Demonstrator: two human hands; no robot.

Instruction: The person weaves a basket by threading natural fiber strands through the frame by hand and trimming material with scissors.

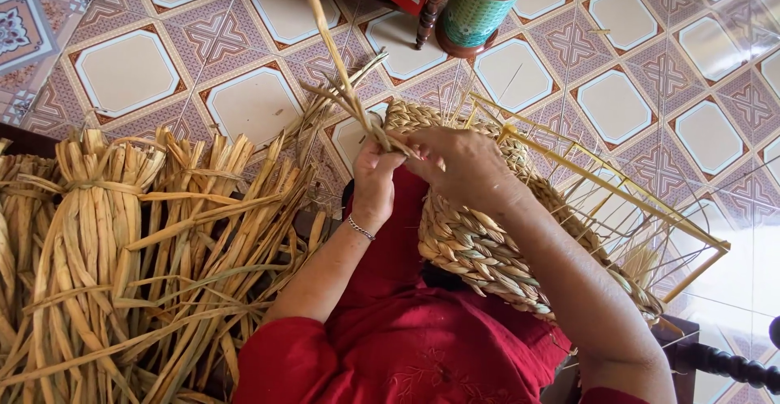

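Head view — hands (422,168) perhaps gripping strands (349,99).

Left hand (375,178) and right hand (459,164) raised together, fingers pinched shut.

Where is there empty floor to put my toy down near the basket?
Bare tiled floor lies between the dried straw bundles and the green cylinder. More lies right of the wire frame. It is crowded around the woven basket, where the left hand and right hand grip strands.
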